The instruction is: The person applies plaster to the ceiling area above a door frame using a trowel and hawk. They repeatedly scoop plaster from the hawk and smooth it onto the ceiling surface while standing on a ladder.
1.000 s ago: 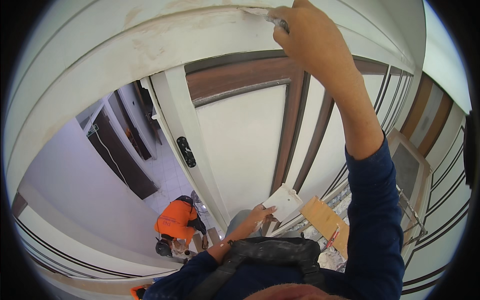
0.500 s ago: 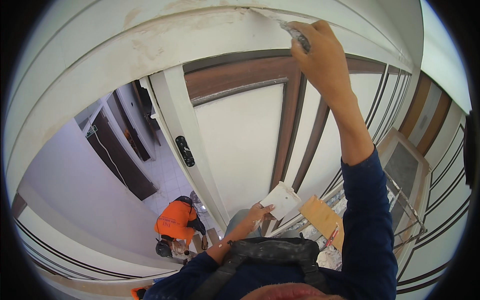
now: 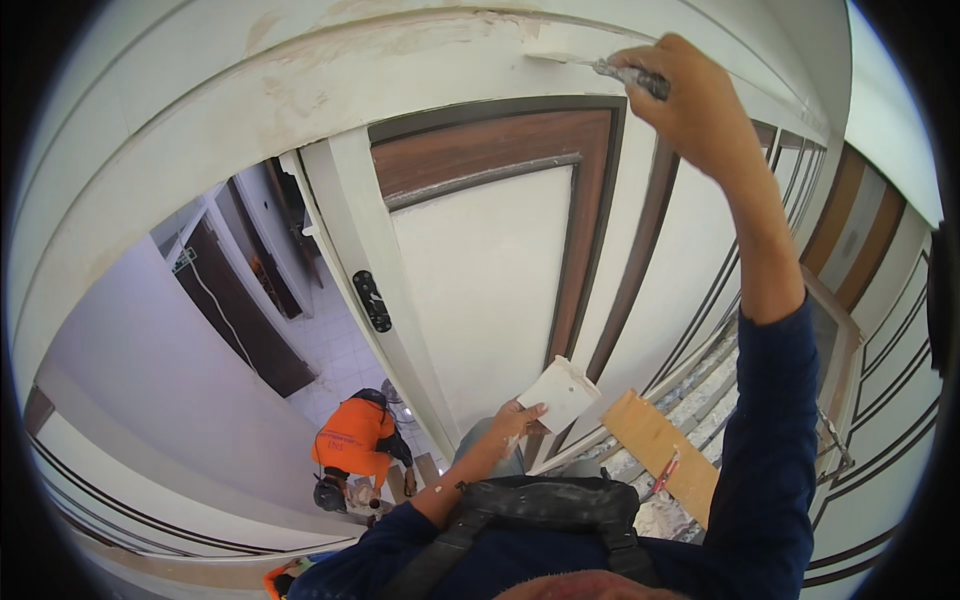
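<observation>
Raised at the upper right, my right hand (image 3: 695, 110) is closed around the handle of a putty knife (image 3: 630, 76). The knife's pale blade points left, close to the white beam (image 3: 400, 75) above the door; whether it touches cannot be told. Tan filler smears mark that beam. Low in front of my body, my left hand (image 3: 508, 428) grips a flat white filler plate (image 3: 562, 395), its thumb on top. White residue clings to the plate's edge and to my left wrist.
A white door with brown trim (image 3: 490, 270) stands ahead, a black lock plate (image 3: 371, 301) at its left. Below right lie a wooden board (image 3: 640, 430) and a red-handled tool (image 3: 664, 470). A person in an orange shirt (image 3: 355, 438) crouches on the tiled floor.
My right hand has moved right and slightly down with the putty knife, whose blade has left the beam's upper edge and lies more level. My left hand has barely moved.
</observation>
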Available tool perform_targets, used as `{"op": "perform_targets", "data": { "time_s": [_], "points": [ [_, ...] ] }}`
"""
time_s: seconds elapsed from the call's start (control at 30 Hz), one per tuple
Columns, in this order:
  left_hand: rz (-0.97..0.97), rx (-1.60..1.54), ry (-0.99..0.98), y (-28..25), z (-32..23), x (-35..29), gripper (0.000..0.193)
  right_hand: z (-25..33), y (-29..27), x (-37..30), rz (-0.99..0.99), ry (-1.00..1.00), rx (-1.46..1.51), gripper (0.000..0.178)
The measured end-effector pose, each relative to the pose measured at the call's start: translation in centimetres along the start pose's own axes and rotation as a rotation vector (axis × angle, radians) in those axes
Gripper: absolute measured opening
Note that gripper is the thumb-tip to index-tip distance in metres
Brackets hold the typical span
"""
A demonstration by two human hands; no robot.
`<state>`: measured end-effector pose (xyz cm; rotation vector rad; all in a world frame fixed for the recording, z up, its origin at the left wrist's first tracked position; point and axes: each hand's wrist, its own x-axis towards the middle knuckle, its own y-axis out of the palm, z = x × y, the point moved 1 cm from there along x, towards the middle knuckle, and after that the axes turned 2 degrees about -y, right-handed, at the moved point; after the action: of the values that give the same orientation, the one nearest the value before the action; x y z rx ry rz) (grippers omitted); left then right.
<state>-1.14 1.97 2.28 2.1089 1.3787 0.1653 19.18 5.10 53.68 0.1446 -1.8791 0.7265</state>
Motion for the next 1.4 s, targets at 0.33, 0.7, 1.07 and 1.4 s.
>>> {"op": "perform_targets", "data": {
  "time_s": [0.33,0.7,1.07,1.4],
  "points": [
    [-0.188,0.013,0.252,4.1,-8.8,-0.7,0.047,1.4,2.2,-5.7,-0.155,0.594,0.790,0.035],
    [-0.297,0.160,0.695,6.3,-13.7,0.1,0.036,9.4,1.2,-27.4,0.197,1.475,1.008,0.036],
    [-0.282,0.888,1.152,7.1,-16.0,1.3,0.044,7.8,1.6,-30.1,0.079,1.541,1.215,0.039],
    [-0.229,1.276,1.440,7.5,-18.9,1.1,0.064,7.5,0.2,-32.6,0.067,1.559,1.280,0.039]
  ]
}}
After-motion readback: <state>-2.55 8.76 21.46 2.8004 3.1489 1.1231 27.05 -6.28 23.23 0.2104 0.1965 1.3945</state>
